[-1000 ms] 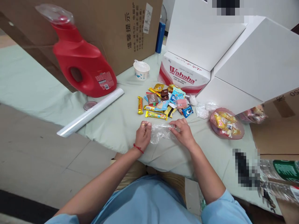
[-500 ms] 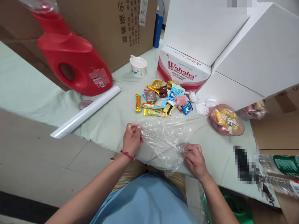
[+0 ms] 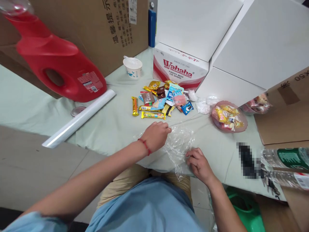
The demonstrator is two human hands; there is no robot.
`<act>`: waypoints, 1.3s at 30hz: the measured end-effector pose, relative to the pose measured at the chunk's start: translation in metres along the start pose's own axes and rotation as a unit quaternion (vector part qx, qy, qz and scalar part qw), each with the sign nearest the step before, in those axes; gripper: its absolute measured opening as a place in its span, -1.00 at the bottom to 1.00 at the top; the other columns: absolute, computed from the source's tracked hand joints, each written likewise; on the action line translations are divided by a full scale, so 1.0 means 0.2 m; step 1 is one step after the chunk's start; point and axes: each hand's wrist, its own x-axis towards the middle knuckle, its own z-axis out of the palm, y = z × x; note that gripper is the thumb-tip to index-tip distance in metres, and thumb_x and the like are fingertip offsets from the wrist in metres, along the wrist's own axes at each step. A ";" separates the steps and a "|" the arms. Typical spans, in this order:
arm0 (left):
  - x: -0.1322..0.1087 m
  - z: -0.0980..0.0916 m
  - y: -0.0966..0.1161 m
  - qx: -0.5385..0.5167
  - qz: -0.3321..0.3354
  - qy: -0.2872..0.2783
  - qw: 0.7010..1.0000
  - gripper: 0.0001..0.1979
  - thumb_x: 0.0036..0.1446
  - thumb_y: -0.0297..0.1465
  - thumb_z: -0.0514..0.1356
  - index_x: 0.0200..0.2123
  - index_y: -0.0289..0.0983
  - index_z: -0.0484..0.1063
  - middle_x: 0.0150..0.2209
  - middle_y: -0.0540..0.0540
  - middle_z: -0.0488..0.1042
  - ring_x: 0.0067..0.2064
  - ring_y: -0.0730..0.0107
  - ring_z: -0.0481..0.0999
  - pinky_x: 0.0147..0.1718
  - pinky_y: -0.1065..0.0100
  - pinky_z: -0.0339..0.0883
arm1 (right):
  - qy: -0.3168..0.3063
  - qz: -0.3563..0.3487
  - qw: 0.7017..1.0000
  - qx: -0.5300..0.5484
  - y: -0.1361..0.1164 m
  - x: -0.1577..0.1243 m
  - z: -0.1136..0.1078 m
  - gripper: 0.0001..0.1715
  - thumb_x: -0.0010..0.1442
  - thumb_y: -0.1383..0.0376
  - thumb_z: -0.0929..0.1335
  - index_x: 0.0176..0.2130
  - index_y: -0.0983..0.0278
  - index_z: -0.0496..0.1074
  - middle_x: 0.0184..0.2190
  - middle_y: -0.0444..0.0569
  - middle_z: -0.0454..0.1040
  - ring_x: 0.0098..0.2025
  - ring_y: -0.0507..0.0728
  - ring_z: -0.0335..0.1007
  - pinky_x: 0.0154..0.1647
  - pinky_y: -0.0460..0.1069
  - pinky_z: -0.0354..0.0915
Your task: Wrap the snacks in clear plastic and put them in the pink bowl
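Note:
A crumpled clear plastic bag [image 3: 180, 141] lies near the table's front edge. My left hand [image 3: 156, 137], with a red cord at its wrist, reaches across the bag, its fingers curled down onto the film and their tips hidden. At the bag's right side, my right hand [image 3: 199, 163] has bent fingers closed at the plastic edge. Just beyond the bag sits a loose pile of small wrapped snacks [image 3: 159, 103], with a yellow stick-shaped packet [image 3: 153, 115] at its near side and another yellow packet [image 3: 135, 106] standing apart at the left.
A red detergent jug [image 3: 70, 69] and a white roll [image 3: 79, 119] are at the left. Behind the snacks stand a paper cup [image 3: 133, 68] and a Wahaha carton [image 3: 178, 67]. A pink bowl [image 3: 244, 120] holds packets at the right, with plastic bottles [image 3: 270, 158] nearer the edge.
My left hand has moved right from the bag's left end to over its middle, and its arm stretches farther across. My right hand stays by the bag. The camera view has shifted slightly.

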 end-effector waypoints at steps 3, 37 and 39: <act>0.14 0.12 -0.06 0.098 0.018 -0.132 0.986 -0.78 0.16 -0.50 0.18 -0.17 -0.24 0.58 -0.09 -0.26 0.55 0.04 -0.01 0.49 0.01 0.04 0.31 | -0.006 0.041 0.999 0.029 0.02 -0.08 -0.04 -0.65 0.14 0.55 0.22 -0.39 0.19 0.47 -0.16 -0.03 0.56 -0.09 0.17 0.38 -0.08 0.09 0.37; -0.29 0.23 -0.31 0.102 -0.028 -0.051 0.993 -0.46 0.43 -0.13 -0.09 0.43 0.05 0.06 0.48 -0.08 0.05 0.45 0.10 0.13 0.37 -0.39 -0.46 | -0.087 0.110 0.987 -0.077 0.11 -0.22 -0.08 -0.47 0.42 0.22 0.30 0.33 0.08 0.31 0.36 0.06 0.30 0.39 0.26 0.20 0.35 0.26 0.26; -0.30 0.24 -0.34 0.107 -0.012 -0.039 0.993 -0.43 0.40 -0.09 -0.05 0.43 0.04 0.07 0.49 -0.10 0.01 0.46 0.08 0.11 0.37 -0.36 -0.55 | -0.036 0.150 0.987 -0.043 0.12 -0.14 -0.16 -0.63 0.43 0.18 0.29 0.16 0.11 0.47 0.23 0.06 0.44 0.28 0.24 0.35 0.26 0.21 0.34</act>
